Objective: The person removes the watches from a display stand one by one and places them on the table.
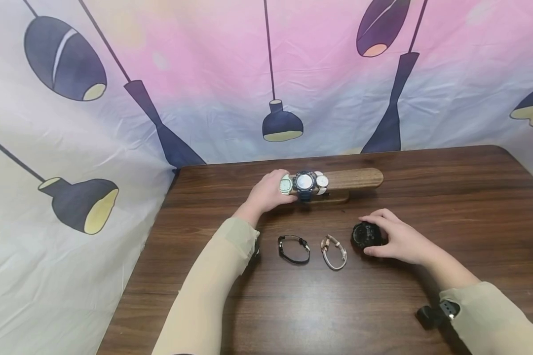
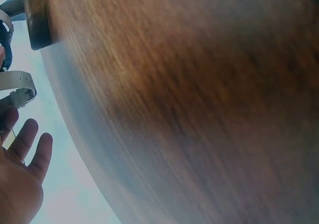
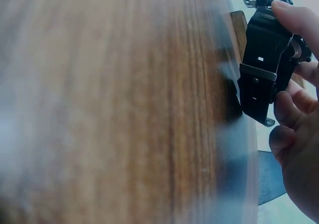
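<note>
My left hand grips the left end of a wooden watch stand, with thumb and fingers either side of its bar. Against those fingers sits a mint-green watch; beside it on the bar are a dark chunky watch and a small white-strapped watch. In the left wrist view, some fingers stretch out past the pale strap. My right hand holds a black chunky watch between thumb and fingers; its buckled strap hangs above the table in the right wrist view.
Between the hands lie a thin black-strapped watch and a slim pale-strapped watch on the brown wooden table. A cloth backdrop printed with lamps hangs behind the table and along its left side.
</note>
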Tool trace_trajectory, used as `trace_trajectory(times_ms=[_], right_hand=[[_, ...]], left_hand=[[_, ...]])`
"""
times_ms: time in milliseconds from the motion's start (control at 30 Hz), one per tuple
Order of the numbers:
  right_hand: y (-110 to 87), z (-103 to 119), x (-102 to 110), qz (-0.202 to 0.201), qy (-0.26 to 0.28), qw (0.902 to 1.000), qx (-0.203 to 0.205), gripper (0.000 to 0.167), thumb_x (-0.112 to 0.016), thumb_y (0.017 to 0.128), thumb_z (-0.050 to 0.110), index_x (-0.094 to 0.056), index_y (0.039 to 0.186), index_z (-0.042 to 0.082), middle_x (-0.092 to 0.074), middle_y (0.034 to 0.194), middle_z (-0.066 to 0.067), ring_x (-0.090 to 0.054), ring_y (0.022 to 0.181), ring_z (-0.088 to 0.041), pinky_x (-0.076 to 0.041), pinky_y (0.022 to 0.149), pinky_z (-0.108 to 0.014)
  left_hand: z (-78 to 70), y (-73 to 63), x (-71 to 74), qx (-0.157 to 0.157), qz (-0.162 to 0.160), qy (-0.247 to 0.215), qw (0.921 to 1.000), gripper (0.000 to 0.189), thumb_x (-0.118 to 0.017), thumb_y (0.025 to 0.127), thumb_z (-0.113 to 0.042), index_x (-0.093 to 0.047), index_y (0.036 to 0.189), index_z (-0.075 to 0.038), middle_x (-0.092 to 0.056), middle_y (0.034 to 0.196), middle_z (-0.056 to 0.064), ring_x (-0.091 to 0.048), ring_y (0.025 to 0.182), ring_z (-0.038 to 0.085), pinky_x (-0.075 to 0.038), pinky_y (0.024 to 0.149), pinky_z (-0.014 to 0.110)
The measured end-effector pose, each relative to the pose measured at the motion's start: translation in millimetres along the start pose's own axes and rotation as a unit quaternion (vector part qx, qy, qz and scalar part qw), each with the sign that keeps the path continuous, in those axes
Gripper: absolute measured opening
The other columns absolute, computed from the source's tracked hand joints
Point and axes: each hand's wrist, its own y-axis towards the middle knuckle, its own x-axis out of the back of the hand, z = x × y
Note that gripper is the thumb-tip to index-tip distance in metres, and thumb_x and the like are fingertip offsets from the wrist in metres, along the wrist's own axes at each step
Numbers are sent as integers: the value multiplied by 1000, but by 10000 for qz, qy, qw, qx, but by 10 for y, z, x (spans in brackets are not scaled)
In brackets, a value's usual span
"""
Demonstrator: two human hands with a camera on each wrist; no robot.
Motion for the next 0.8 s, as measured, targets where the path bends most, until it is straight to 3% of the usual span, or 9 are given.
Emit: trace_trajectory(times_ms=[433,800], right_hand=[[-43,3,-10,7,-98,9999,75,66,-81,69,36,-57,125,11,-46,112,4,-51,96,-13,-45,77,-37],[-50,29,-6,186,-136,9996,162,67,-80,70,38,-56,126,8,-49,116,-1,-52,101,-17,-44,82,-41]], left_hand=[[16,11,-24,-13,45,10,10000,57,-78,72,-39,-54,116,-12,-56,109,1,-52,97,18,-44,82,34],[14,12,-20,0,-16,9,10000,57,-78,71,-39,-54,116,-11,-56,108,0,-52,95,18,-45,82,34]])
